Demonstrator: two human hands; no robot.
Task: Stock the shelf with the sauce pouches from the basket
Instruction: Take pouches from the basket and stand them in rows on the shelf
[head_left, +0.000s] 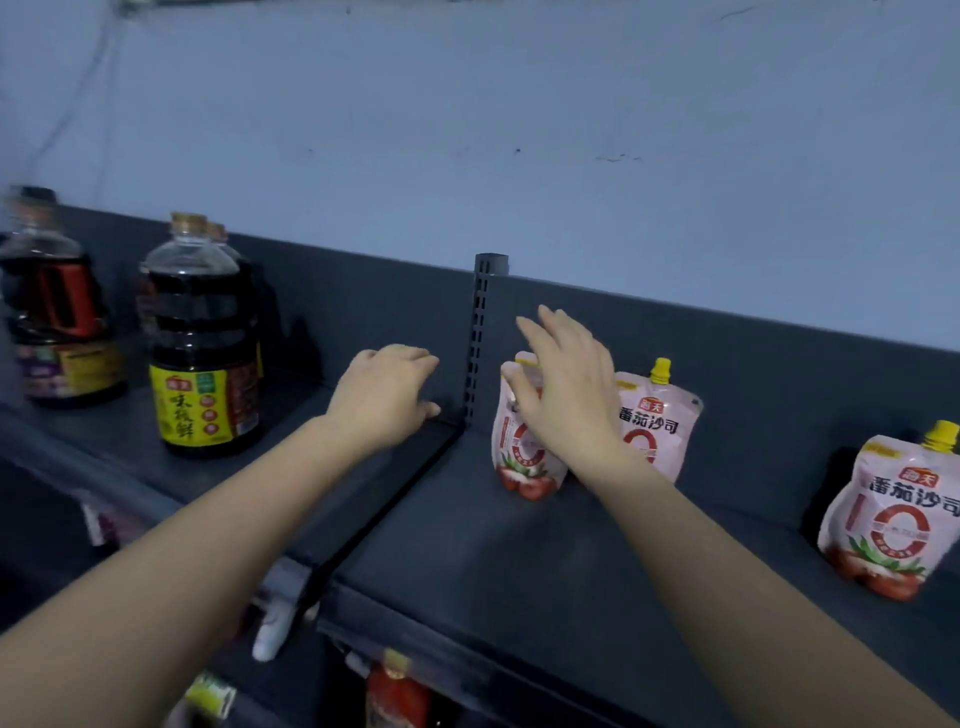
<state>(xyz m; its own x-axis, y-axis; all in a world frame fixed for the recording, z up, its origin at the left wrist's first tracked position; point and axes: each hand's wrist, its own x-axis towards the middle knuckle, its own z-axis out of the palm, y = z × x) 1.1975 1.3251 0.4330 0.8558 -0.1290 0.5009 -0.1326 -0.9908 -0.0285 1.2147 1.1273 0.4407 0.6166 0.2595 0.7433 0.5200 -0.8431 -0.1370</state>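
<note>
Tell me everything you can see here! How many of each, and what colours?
Sauce pouches: three, white and pink, yellow caps showing on two, standing on the shelf right of the post.
Bottles: at least three, dark, left of the post.
Post: one, dark grey, slotted, upright at the back.
Shelf: one, dark grey, against the wall.
Wall: pale blue-grey, behind.
Lower goods: blurred, partly red, below the shelf.
Left hand: rests on the shelf beside the post, holding nothing.
Right hand: fingers spread, at the leftmost pouch.
</note>
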